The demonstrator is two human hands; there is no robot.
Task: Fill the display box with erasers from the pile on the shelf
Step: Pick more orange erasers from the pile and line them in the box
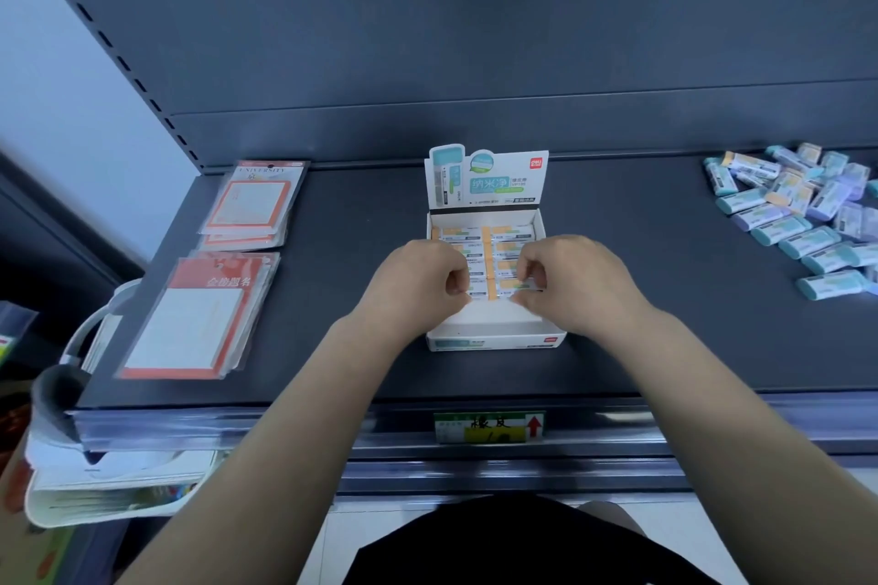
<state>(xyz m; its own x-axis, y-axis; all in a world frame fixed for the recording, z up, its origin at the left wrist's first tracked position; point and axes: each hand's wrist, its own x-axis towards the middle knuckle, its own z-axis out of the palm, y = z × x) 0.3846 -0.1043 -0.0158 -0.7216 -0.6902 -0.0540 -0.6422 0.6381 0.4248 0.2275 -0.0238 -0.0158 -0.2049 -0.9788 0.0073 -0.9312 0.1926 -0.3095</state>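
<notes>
Both hands, left (423, 280) and right (565, 280), curl their fingers onto orange-wrapped erasers (503, 233) inside the display box (494, 340); the pile (803, 209) lies well apart on the shelf (665, 323).

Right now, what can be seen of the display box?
The display box is white card, open on top, with a printed header flap standing upright at its back. It sits mid-shelf, pile far to its right. Inside lie two columns of orange-banded erasers, the front strip not yet filled. The left hand and right hand reach in, fingers curled at the front row; the right pinches an eraser.
</notes>
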